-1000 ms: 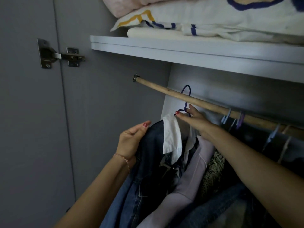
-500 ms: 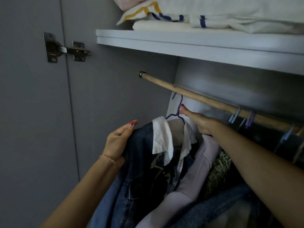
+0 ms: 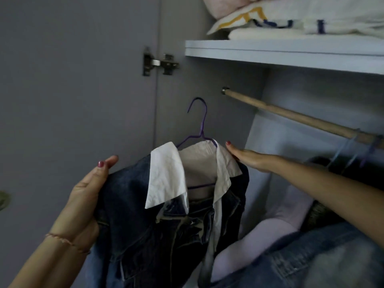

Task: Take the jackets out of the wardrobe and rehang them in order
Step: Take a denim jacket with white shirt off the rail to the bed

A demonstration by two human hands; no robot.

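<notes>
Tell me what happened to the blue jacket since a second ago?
The purple hanger came off the wooden rod, and the denim jacket moved out toward the person. The right hand let go of the hook and now lies flat against the jacket's shoulder. The left hand still grips the jacket; the other clothes stayed hanging.

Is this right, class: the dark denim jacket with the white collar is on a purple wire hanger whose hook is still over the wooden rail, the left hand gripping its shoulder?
Not quite. In the head view the purple wire hanger is hooked on nothing, left of the wooden rail. The rest holds: the dark denim jacket has a white collar, and the left hand grips its shoulder.
</notes>
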